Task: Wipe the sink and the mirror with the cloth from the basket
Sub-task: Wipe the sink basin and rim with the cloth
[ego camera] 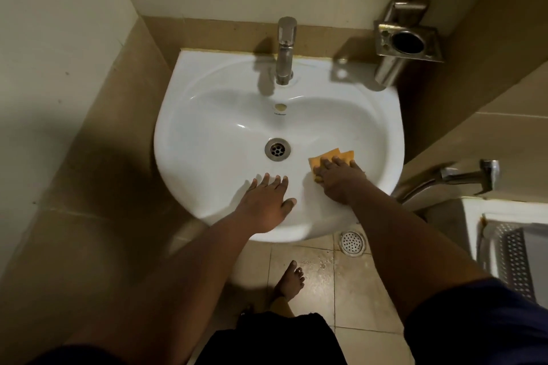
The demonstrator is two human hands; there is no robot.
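Two hands in sink (207, 139): right hand (341, 179) presses cloth (332, 157) flat, fingers spread; left hand (267, 201) spread on near rim. Drain (278, 149) lies up-left of cloth.

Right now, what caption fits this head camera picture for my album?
Right hand presses an orange cloth inside the white sink; left hand rests on its front rim.

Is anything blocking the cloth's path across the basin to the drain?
Nothing visible does. The cloth lies under the right hand, with bare basin up to the drain. The left hand rests on the front rim.
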